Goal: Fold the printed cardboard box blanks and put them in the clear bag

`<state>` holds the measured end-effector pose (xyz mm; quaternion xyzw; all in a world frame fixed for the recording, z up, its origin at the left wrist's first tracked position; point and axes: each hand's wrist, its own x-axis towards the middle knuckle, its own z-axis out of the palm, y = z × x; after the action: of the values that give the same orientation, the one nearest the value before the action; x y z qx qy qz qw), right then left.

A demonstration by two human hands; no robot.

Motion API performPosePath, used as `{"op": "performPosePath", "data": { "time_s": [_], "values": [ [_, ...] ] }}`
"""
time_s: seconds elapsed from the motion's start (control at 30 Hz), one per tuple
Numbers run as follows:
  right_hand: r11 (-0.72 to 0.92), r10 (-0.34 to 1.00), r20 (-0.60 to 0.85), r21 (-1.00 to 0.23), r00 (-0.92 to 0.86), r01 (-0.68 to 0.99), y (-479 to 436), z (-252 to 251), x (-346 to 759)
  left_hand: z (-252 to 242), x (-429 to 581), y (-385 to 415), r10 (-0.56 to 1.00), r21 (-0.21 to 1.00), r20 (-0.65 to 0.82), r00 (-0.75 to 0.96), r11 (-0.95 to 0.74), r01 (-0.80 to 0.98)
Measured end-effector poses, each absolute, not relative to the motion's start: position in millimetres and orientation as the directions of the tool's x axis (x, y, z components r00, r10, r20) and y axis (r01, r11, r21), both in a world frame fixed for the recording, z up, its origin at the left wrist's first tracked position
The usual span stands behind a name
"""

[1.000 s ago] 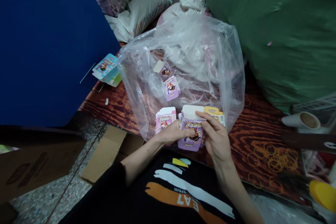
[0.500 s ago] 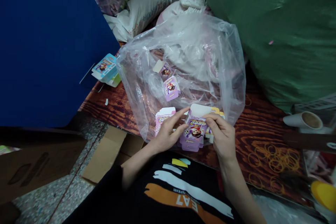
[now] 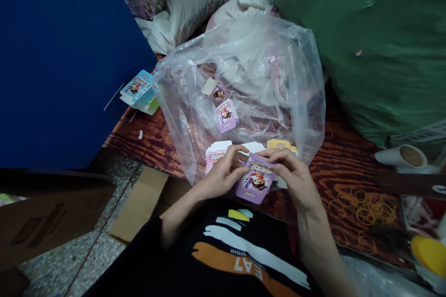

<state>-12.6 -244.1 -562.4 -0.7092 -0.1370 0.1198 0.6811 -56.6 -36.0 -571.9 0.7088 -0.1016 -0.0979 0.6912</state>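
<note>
Between my two hands is a small purple cardboard box (image 3: 256, 178) with a cartoon figure printed on its front. My left hand (image 3: 221, 174) grips its left edge with thumb and fingers. My right hand (image 3: 292, 171) is closed on its upper right corner, fingers bent over the top end. A pink box (image 3: 214, 155) lies just beyond my left hand, and a yellow box (image 3: 278, 144) shows behind my right fingers. Further off, a purple box (image 3: 226, 116) and another with its flap raised (image 3: 219, 91) lie inside a clear plastic bag (image 3: 310, 102).
Blue and green boxes (image 3: 139, 90) sit at the table's left edge by a blue panel (image 3: 69, 55). Right of me are yellow rubber bands (image 3: 371, 206) and a paper cup (image 3: 400, 155) with brown liquid. White sacks (image 3: 197, 2) and a big green sack (image 3: 365, 46) stand behind.
The purple box's top flap, upright before, is now folded down under my right fingers. Its lower flaps no longer stick out. My right hand has shifted slightly over the top end.
</note>
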Motion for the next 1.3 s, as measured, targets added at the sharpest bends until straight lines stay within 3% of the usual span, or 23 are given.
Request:
{"op": "performPosePath", "data": {
  "time_s": [0.27, 0.43, 0.57, 0.77, 0.87, 0.93, 1.0, 1.1, 1.2, 1.3],
  "values": [
    [-0.117, 0.211, -0.066, -0.992, 0.975, -0.042, -234.7, -563.9, -6.3, -567.4, -57.6, -33.5, -0.333, 0.985, -0.110, 0.937, -0.163, 0.058],
    [-0.168, 0.367, -0.073, -0.986, 0.927, -0.011, -242.8, -559.0, -4.7, -568.8, -57.0, -32.8, -0.324, 0.991, -0.121, 0.938, -0.094, 0.096],
    [-0.213, 0.319, 0.015, -0.973, 0.947, 0.087, -244.2, -563.1, -20.5, -572.7, -60.1, -34.5, -0.280, 0.993, -0.122, 0.952, -0.027, 0.119],
    [-0.136, 0.346, 0.006, -0.989, 0.938, 0.056, -251.9, -579.5, -25.5, -571.8, -56.2, -30.4, -0.367, 0.998, -0.034, 0.929, -0.067, 0.010],
    [-0.221, 0.258, -0.012, -0.974, 0.966, 0.047, -256.3, -583.9, -15.3, -561.1, -27.0, -15.1, -0.287, 0.993, 0.011, 0.958, -0.109, -0.044],
    [-0.407, 0.287, 0.003, -0.905, 0.958, 0.125, -254.9, -586.6, -12.6, -553.8, -1.3, -0.8, -0.155, 0.983, 0.085, 0.984, -0.145, -0.108],
    [-0.611, 0.398, -0.010, -0.749, 0.917, 0.257, -249.4, -590.4, -16.1, -551.2, 18.3, 11.7, -0.025, 0.931, 0.232, 0.972, -0.283, -0.229],
    [-0.789, 0.487, -0.088, -0.472, 0.869, 0.394, -236.6, -596.7, -28.0, -562.4, 25.0, 17.9, -0.006, 0.767, 0.361, 0.933, -0.566, -0.301],
    [-0.842, 0.505, -0.144, -0.297, 0.851, 0.450, -223.4, -599.3, -36.0, -585.8, 23.0, 11.5, -0.167, 0.625, 0.237, 0.957, -0.728, -0.282],
    [-0.864, 0.488, -0.151, -0.227, 0.860, 0.450, -216.8, -597.4, -32.1, -601.7, 41.4, 8.0, -0.238, 0.493, 0.045, 0.970, -0.839, -0.228]
  ]
}}
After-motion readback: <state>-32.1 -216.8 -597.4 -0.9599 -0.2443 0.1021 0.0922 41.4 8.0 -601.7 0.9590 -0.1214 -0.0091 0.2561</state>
